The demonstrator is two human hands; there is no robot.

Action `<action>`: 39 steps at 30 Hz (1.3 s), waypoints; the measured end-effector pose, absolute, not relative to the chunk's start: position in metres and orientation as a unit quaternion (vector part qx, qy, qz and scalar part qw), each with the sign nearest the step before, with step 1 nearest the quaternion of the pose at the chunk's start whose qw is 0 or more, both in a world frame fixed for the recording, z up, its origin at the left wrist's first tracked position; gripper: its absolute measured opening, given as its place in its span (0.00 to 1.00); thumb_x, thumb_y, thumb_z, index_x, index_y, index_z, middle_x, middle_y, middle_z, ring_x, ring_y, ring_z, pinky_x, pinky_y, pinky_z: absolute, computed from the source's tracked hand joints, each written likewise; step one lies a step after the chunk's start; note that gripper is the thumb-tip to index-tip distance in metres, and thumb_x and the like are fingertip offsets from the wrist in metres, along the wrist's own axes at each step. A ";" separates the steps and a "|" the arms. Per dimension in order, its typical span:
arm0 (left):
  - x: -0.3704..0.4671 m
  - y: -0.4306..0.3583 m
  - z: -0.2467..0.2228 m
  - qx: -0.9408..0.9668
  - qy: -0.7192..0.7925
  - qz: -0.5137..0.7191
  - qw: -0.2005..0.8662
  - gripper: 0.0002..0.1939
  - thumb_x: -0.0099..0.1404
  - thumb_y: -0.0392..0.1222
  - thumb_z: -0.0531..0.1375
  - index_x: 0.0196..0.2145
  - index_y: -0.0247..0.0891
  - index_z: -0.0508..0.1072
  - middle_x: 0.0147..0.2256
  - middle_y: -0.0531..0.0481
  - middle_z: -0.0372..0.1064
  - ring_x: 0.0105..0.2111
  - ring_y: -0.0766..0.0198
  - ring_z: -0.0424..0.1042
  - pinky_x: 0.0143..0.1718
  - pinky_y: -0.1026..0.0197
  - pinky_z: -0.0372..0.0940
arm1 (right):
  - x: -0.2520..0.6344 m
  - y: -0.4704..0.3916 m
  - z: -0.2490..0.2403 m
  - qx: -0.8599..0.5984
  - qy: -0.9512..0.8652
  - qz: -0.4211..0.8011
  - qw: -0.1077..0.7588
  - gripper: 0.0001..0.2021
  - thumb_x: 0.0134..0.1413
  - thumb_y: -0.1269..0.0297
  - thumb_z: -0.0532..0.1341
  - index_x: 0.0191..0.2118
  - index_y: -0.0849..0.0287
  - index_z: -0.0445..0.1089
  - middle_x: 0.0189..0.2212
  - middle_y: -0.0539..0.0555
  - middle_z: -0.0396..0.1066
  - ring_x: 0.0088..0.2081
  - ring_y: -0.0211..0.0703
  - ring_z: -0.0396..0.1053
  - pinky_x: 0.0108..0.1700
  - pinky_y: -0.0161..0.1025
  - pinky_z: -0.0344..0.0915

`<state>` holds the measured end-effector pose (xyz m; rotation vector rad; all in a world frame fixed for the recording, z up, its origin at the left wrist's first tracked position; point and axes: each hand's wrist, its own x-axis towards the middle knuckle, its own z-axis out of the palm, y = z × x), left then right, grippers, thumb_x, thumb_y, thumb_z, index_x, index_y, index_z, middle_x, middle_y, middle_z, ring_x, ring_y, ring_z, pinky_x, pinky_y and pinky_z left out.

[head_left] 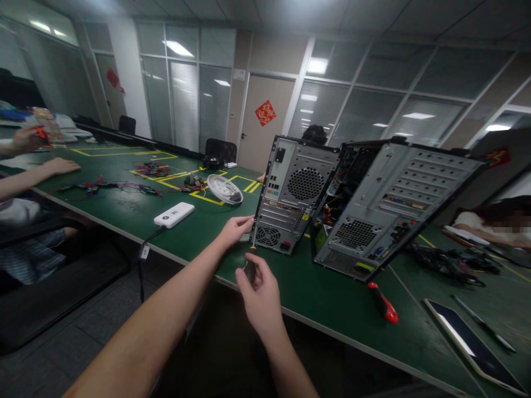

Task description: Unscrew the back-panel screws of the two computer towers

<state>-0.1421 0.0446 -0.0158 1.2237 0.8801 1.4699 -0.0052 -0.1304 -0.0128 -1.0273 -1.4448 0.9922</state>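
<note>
A screwdriver (249, 270) with a dark, yellow-marked handle is held in my right hand (263, 298). Its thin shaft points up at the lower left edge of a computer case (286, 190), which stands upright with its rear panel facing me. Whether the tip sits in a screw is too small to tell. My left hand (235, 231) is beside that same edge, fingers stretched out and fingertips against the case's left side; part of the fingers is hidden. A second computer case (352, 235), with an open side, stands tilted in view just right of the first.
A red-and-black tool handle (384, 304), a tablet (468, 340) and a pen (483, 323) lie at right. Black cables (448, 262) are behind them. A white power bank (174, 215), a white round cover (225, 189) and wires (112, 187) lie left. Other people sit at both sides.
</note>
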 end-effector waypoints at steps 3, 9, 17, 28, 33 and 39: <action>-0.143 0.045 -0.016 0.513 0.360 0.596 0.501 0.37 0.44 0.65 0.77 0.46 0.36 0.86 0.45 0.39 0.84 0.51 0.45 0.79 0.54 0.43 0.74 | -0.006 -0.129 -0.010 -0.400 -0.556 0.491 0.538 0.23 0.56 0.55 0.70 0.54 0.57 0.69 0.38 0.54 0.80 0.39 0.46 0.80 0.41 0.40 0.75; -0.143 0.045 -0.018 0.518 0.359 0.594 0.500 0.40 0.44 0.67 0.77 0.48 0.36 0.85 0.47 0.38 0.83 0.52 0.44 0.79 0.55 0.42 0.74 | -0.008 -0.125 -0.008 -0.398 -0.458 0.567 0.557 0.33 0.48 0.57 0.76 0.56 0.53 0.60 0.35 0.50 0.81 0.30 0.40 0.76 0.32 0.35 0.70; -0.143 0.047 -0.019 0.516 0.363 0.593 0.500 0.39 0.45 0.66 0.77 0.48 0.36 0.85 0.49 0.38 0.83 0.53 0.43 0.78 0.55 0.42 0.75 | -0.003 -0.125 -0.007 -0.401 -0.440 0.615 0.516 0.27 0.45 0.49 0.79 0.41 0.60 0.70 0.27 0.49 0.77 0.18 0.28 0.60 0.21 0.29 0.53; -0.143 0.046 -0.018 0.513 0.367 0.599 0.493 0.34 0.48 0.62 0.78 0.47 0.37 0.86 0.46 0.38 0.84 0.54 0.42 0.79 0.55 0.40 0.75 | -0.003 -0.132 -0.008 -0.371 -0.410 0.650 0.521 0.26 0.46 0.47 0.79 0.41 0.59 0.73 0.26 0.44 0.71 0.21 0.30 0.64 0.24 0.30 0.62; -0.143 0.046 -0.019 0.512 0.369 0.597 0.496 0.34 0.49 0.60 0.78 0.48 0.36 0.85 0.48 0.38 0.83 0.55 0.41 0.78 0.56 0.40 0.74 | -0.001 -0.134 -0.008 -0.361 -0.399 0.663 0.521 0.28 0.46 0.45 0.79 0.44 0.59 0.73 0.29 0.47 0.74 0.22 0.32 0.69 0.26 0.32 0.65; -0.144 0.048 -0.021 0.520 0.367 0.592 0.494 0.38 0.47 0.63 0.77 0.50 0.36 0.85 0.50 0.38 0.83 0.55 0.41 0.78 0.56 0.41 0.74 | 0.001 -0.135 -0.008 -0.358 -0.391 0.669 0.521 0.28 0.47 0.46 0.78 0.46 0.58 0.71 0.33 0.52 0.79 0.25 0.36 0.74 0.30 0.35 0.69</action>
